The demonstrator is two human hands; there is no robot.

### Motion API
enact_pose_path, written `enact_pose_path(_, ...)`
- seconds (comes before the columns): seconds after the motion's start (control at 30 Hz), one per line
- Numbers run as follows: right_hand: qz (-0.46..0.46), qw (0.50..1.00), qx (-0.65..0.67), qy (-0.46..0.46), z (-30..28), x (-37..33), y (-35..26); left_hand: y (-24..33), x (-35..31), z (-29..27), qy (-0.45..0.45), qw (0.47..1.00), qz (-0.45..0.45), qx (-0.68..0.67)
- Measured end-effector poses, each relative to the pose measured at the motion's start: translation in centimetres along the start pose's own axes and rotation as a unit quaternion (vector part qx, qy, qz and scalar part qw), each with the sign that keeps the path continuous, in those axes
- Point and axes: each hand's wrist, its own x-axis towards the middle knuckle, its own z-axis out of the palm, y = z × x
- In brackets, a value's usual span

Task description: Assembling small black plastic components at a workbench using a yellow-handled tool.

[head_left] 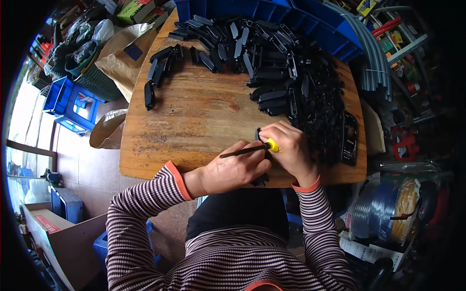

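My left hand (238,165) is closed near the table's front edge, its fingers curled around a narrow black plastic part (261,181). Parts of that piece show below the fingers and between the two hands; the rest is hidden. Beside it, my right hand (289,148) is closed too, fingertips pinched at the piece's upper end. A thin dark stick-like tool with a yellow end (273,144) juts from the right hand and crosses over the left fingers. Its exact kind cannot be made out. Just beyond my hands lies a big heap of similar black plastic parts (272,75).
The wooden table (194,116) has rounded corners. Blue bins (320,31) stand along its far edge. A dark flat box (349,138) lies at the right edge. Left of the table are paper bags (124,60) and a blue crate (73,106); wrapped coils (383,208) sit at right.
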Motion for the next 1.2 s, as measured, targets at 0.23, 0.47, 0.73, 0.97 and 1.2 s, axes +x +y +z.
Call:
enact_pose_path(0.23,0.03,0.995,0.069,-0.066,-0.7,0.6,1.6,-0.1,0.3,-0.2,0.017,1.0,-0.001,0.013)
enact_pose_path(0.47,0.087,0.94,0.295,0.147,-2.3,4.0,-1.3,0.0,0.6,-0.6,-0.027,0.999,-0.001,-0.016)
enact_pose_path(0.73,0.158,0.878,0.397,0.214,-2.3,3.2,-0.6,-0.5,0.2,0.0,-0.01,1.0,0.005,-0.006)
enact_pose_path(0.97,0.165,0.986,-0.015,0.014,-3.6,-2.3,2.5,-2.9,2.9,-1.0,-0.066,0.996,0.012,-0.05)
enact_pose_path(1.2,0.249,0.968,-0.023,-0.017,-2.9,-3.5,1.5,-8.2,1.3,-3.6,0.12,0.873,-0.317,-0.35)
